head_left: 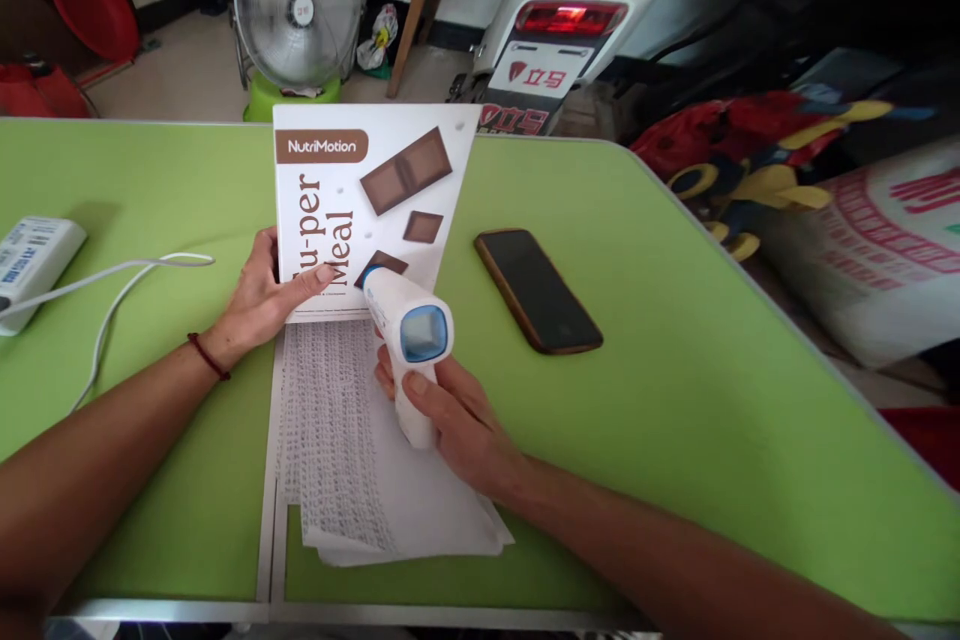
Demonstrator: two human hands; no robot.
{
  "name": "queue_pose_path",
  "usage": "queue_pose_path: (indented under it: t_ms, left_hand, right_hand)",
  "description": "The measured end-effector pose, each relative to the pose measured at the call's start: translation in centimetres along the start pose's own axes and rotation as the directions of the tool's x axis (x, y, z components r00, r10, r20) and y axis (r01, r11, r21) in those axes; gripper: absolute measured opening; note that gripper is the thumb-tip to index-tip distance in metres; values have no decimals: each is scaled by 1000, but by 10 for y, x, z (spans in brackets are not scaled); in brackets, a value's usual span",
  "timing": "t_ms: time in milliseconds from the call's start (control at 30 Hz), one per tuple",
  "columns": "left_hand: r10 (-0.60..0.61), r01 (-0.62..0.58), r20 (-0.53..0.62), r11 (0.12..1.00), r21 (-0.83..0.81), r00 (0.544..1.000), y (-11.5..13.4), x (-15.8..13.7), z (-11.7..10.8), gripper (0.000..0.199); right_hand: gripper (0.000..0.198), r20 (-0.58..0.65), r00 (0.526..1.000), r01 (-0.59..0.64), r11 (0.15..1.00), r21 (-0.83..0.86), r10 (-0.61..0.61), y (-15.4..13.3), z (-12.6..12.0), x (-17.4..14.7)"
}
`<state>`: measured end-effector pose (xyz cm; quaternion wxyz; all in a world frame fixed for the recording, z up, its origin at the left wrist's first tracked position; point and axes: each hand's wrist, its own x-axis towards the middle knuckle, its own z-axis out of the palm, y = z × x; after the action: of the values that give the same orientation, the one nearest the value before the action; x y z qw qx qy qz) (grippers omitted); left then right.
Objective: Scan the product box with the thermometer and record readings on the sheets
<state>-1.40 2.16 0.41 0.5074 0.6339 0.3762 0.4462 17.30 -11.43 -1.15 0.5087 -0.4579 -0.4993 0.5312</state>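
Observation:
My left hand (274, 295) grips the lower left corner of a white box (397, 145) with brown chocolate pictures and "NutriMotion" lettering, the thumb lying across its front. The box stands upright, facing me. In my right hand (457, 410) is a white, blue-trimmed infrared thermometer (405, 315), held by its handle. Its front end points at the lower part of the box; whether it touches cannot be made out. Its small screen faces me. Under the thermometer, several written sheets of paper (337, 460) lie on the green table (675, 400).
A smartphone (538, 290) in a brown case lies right of the box. At the left are a white power strip (37, 265) and a white cable (112, 320). Behind the table stand a fan (300, 10) and a white scooter (570, 20); a printed sack (885, 240) is at the right.

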Motion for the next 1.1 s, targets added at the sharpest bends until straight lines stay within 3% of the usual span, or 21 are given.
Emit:
queue_pose_path:
  t_ms: [100,300,633,1100]
  left_hand:
    - [8,-8,-7,1000,13,1000,-1,1,-1,72]
    - [36,-36,2,998,54,999,1,1,-2,70]
    - [53,-53,27,999,12,998,3,1,0,62]
    - [58,-58,31,998,7,998,3,1,0,63]
  right_hand:
    - [36,15,1000,-1,996,90,0,-1,0,2]
    - [44,141,986,-117,979,166,94,-7,1,8]
    - [45,80,994,-91,987,136,80,-12,0,9]
    - [40,111,992,-80,986,146,64,-11,-4,9]
